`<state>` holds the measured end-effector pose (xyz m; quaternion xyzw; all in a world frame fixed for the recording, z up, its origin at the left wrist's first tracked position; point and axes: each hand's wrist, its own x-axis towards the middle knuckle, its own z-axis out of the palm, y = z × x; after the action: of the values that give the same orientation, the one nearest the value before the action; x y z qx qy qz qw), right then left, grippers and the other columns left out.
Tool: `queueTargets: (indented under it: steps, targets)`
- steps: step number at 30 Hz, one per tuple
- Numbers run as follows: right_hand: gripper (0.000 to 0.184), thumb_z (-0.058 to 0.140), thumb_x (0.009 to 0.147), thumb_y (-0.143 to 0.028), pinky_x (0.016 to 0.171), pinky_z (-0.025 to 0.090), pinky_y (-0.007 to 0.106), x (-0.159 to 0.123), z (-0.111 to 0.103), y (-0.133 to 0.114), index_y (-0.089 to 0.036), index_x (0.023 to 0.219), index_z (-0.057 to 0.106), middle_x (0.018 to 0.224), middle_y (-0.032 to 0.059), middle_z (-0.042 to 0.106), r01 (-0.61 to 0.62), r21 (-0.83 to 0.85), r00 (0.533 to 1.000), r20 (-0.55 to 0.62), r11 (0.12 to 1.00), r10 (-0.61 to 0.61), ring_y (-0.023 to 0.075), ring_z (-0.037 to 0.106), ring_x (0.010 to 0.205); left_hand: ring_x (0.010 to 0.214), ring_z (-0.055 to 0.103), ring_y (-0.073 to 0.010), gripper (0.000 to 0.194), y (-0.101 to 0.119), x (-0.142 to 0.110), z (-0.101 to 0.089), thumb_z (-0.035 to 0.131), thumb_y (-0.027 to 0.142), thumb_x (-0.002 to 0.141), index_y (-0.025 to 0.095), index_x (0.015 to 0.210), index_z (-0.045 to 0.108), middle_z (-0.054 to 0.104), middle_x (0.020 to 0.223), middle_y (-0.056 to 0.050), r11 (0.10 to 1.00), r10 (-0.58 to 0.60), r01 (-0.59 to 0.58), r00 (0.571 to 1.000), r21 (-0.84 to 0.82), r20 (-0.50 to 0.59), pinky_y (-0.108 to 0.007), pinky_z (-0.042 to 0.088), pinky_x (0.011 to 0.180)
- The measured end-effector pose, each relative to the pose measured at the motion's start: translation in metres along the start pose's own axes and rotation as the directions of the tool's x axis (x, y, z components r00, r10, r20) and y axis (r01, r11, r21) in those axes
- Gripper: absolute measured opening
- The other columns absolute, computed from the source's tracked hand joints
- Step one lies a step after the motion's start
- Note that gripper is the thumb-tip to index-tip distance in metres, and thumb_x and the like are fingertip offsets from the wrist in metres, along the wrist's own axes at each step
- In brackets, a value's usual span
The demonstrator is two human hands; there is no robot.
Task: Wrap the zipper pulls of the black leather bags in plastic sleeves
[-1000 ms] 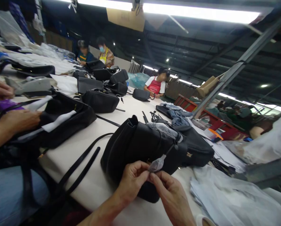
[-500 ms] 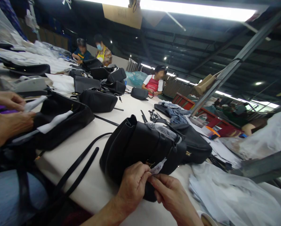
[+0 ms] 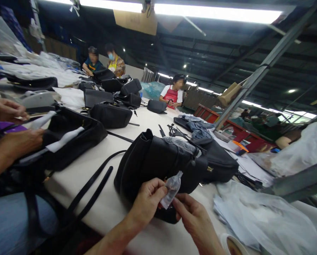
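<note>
a small clear plastic wrapper (image 3: 171, 189) is pinched in the left hand (image 3: 147, 202) (a tight pinch keeps it steady); the right hand (image 3: 195, 221) is just beside, its grip i cannot tell, above a black backpack (image 3: 158, 166) on the white surface (image 3: 160, 241).

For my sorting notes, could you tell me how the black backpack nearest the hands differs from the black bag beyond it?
The black backpack is larger and bulkier; the black bag is lower and elongated. The backpack has clear plastic film on top; the bag shows none. Both rest on the white table.
</note>
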<state>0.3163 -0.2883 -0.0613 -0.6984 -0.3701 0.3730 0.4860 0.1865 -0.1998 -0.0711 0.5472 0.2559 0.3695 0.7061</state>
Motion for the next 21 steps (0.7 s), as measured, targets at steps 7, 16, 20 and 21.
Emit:
queueTargets:
  steps: [7, 16, 20, 21]
  targets:
    - [0.026, 0.074, 0.077, -0.045, 0.067, 0.050, 0.028, -0.009, 0.010, -0.004, -0.020, 0.081, 0.071, 0.071, 0.0020, 0.069, 0.181, 0.242, 0.969, 0.124, 0.953, -0.215, 0.0174, 0.063, 0.068, 0.045, 0.045, -0.0064, 0.036, 0.001, -0.002, 0.002, 0.072, 0.047, 0.067, 0.016, 0.068, 0.055, 0.053, 0.054, 0.004, 0.945, -0.191, 0.214, 0.975, -0.248, 0.114, -0.018, 0.033, 0.044]
    - [0.021, 0.062, 0.091, -0.037, 0.048, 0.046, 0.019, 0.000, 0.004, -0.008, -0.023, 0.076, 0.068, 0.062, -0.0015, 0.064, 0.799, -0.412, 0.532, 0.147, 0.437, -0.834, 0.0112, 0.059, 0.051, 0.033, 0.038, -0.0043, 0.033, 0.011, -0.001, -0.009, 0.072, 0.045, 0.068, 0.017, 0.075, 0.058, 0.051, 0.045, 0.007, 0.913, -0.278, 0.348, 0.913, -0.212, 0.300, -0.017, 0.023, 0.035]
    - [0.015, 0.054, 0.096, -0.020, 0.057, 0.050, 0.023, 0.002, -0.002, -0.008, -0.018, 0.109, 0.059, 0.077, 0.0049, 0.071, 0.812, -0.584, 0.207, 0.280, 0.005, -0.937, 0.0147, 0.066, 0.062, 0.030, 0.032, -0.0039, 0.024, 0.016, -0.001, -0.007, 0.070, 0.036, 0.066, 0.017, 0.070, 0.057, 0.045, 0.039, 0.009, 0.890, -0.302, 0.397, 0.881, -0.224, 0.363, -0.020, 0.015, 0.033]
    - [0.017, 0.051, 0.097, -0.019, 0.055, 0.050, 0.024, 0.003, -0.002, -0.009, -0.017, 0.112, 0.058, 0.076, 0.0055, 0.071, 0.783, -0.619, 0.182, 0.326, -0.064, -0.928, 0.0156, 0.066, 0.060, 0.029, 0.031, -0.0038, 0.021, 0.016, 0.000, -0.007, 0.069, 0.033, 0.065, 0.017, 0.069, 0.057, 0.044, 0.038, 0.009, 0.886, -0.300, 0.401, 0.878, -0.233, 0.374, -0.021, 0.014, 0.034]
